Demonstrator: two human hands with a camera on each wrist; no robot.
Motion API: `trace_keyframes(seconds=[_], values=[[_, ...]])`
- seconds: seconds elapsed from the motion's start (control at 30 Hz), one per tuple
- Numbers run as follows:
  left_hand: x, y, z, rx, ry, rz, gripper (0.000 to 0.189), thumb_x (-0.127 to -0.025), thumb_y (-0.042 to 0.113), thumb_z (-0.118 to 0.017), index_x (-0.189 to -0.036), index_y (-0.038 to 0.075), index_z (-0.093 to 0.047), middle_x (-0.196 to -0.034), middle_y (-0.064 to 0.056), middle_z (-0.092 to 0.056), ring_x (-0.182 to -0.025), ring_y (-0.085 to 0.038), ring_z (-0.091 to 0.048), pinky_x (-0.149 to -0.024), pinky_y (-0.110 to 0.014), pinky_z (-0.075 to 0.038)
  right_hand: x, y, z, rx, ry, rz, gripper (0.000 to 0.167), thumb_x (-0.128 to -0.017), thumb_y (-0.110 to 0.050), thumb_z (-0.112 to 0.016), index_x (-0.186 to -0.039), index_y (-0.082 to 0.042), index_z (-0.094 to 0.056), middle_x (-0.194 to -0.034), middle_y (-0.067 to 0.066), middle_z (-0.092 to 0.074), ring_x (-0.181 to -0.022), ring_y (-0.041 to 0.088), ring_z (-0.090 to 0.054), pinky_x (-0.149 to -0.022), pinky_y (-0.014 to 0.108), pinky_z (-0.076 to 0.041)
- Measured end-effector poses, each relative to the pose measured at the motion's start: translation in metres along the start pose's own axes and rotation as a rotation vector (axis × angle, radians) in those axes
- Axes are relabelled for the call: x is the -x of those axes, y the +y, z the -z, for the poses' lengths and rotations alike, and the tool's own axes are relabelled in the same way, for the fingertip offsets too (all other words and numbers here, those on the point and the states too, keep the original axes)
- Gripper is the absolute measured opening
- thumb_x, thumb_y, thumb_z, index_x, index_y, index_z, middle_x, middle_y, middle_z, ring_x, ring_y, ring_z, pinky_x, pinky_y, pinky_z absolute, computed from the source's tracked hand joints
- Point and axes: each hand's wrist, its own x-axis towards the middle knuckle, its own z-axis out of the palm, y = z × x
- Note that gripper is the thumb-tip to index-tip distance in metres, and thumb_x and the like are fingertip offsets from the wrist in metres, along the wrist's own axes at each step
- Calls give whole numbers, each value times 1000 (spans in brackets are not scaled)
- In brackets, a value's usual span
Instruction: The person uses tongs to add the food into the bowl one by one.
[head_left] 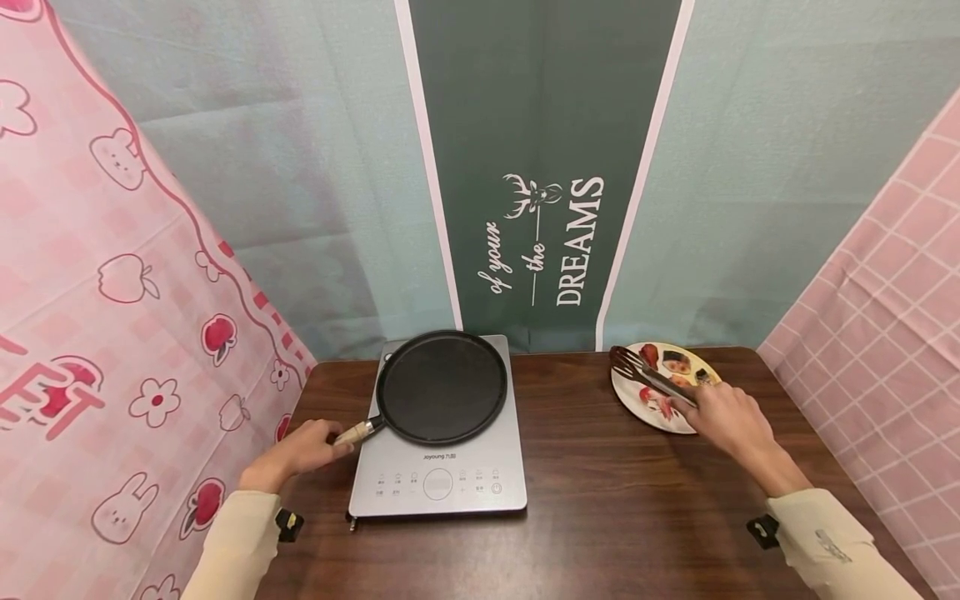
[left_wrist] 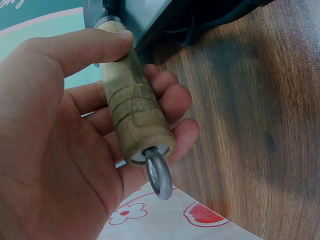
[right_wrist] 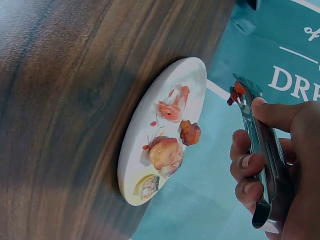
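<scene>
With its thumb on top and fingers curled beneath, my left hand [head_left: 303, 450] holds the wooden handle [left_wrist: 137, 107] of a flat black pan [head_left: 442, 387]. A metal ring hangs from the handle's end. The pan sits on a silver induction cooker [head_left: 480, 475]. My right hand [head_left: 731, 417] grips metal tongs [right_wrist: 272, 175], their tips over the left side of an oval plate [head_left: 628, 402]. A small orange-red piece [right_wrist: 239, 89] shows between the tong tips. On the plate lie a browned round piece of food [right_wrist: 166, 154] and a darker reddish chunk [right_wrist: 190, 132], beside sushi-like pictures.
A dark wood-grain table [head_left: 585, 500] carries everything. Behind it hangs a green cloth backdrop [head_left: 547, 125] with white lettering. A pink patterned cloth [head_left: 172, 333] stands at the left and pink checked cloth [head_left: 885, 333] at the right. A black cable [left_wrist: 225, 20] runs by the cooker.
</scene>
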Motion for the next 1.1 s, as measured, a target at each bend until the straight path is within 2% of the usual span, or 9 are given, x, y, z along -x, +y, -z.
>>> trace_keyframes(seconds=[0.1, 0.23, 0.6, 0.83, 1.0, 1.1], values=[[0, 0, 0, 1, 2, -3, 17, -97, 22, -73, -97, 5, -71, -78, -1, -60, -69, -16, -53, -66, -34, -44, -1, -1, 1, 4, 14, 4, 37, -100, -34, -68, -77, -6, -66, -72, 25, -65, -57, 40, -59, -53, 58, -44], [0, 1, 0, 4, 9, -9, 16, -97, 21, -74, -96, 5, -70, -78, -1, -60, -69, -17, -52, -66, -35, -44, -3, -4, 3, 1, 35, 6, 37, -100, -36, -69, -83, -4, -70, -76, 29, -67, -59, 44, -61, -54, 61, -45], [1, 0, -1, -5, 11, -6, 17, -97, 23, -73, -96, 6, -70, -78, -1, -60, -69, -16, -53, -65, -33, -43, -8, -16, 5, -12, 59, 28, 29, -98, -38, -74, -100, -9, -75, -74, 23, -65, -60, 42, -60, -53, 59, -45], [1, 1, -2, 3, 10, 9, 17, -97, 23, -74, -97, 6, -71, -79, -1, -60, -70, -16, -53, -66, -34, -44, -10, -23, 6, -7, 81, 36, 30, -97, -37, -76, -90, -8, -74, -71, 24, -64, -61, 46, -62, -55, 61, -46], [1, 1, -1, -2, 12, 10, 18, -97, 24, -74, -98, 5, -71, -79, -1, -61, -70, -16, -53, -66, -34, -44, -12, -29, 6, -9, 95, 49, 29, -97, -34, -75, -82, -10, -71, -64, 16, -60, -59, 40, -60, -55, 59, -47], [1, 2, -1, -2, 10, 8, 18, -97, 23, -74, -98, 5, -71, -80, -1, -61, -70, -16, -53, -66, -34, -44, -13, -32, 6, -9, 101, 57, 28, -97, -33, -75, -83, -9, -72, -63, 12, -59, -60, 37, -60, -55, 58, -47]])
